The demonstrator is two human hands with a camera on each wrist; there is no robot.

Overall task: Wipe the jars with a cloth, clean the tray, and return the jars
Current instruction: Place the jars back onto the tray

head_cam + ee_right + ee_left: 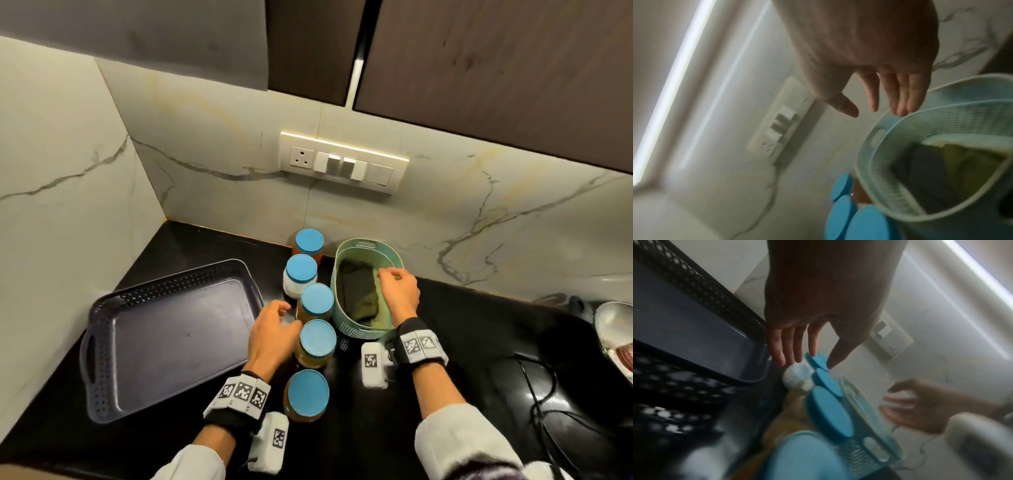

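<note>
My right hand (399,294) hovers, fingers loose, over the pale green plastic basket (346,327); my left hand (274,334), fingers spread and seemingly empty, sits at nine o'clock of the blue-lidded glass jars (317,301).

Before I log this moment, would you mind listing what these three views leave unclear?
- Whether the right hand touches the folded cloths in the green basket: head view, fingers cover the spot; right wrist view is blurred.
- Contents of the nearest jar: head view, its blue lid hides most of it.
- Steel bowl: cut off by the head view's right edge.
- Near wall of the grey tray: motion-blurred in the left wrist view.
</note>
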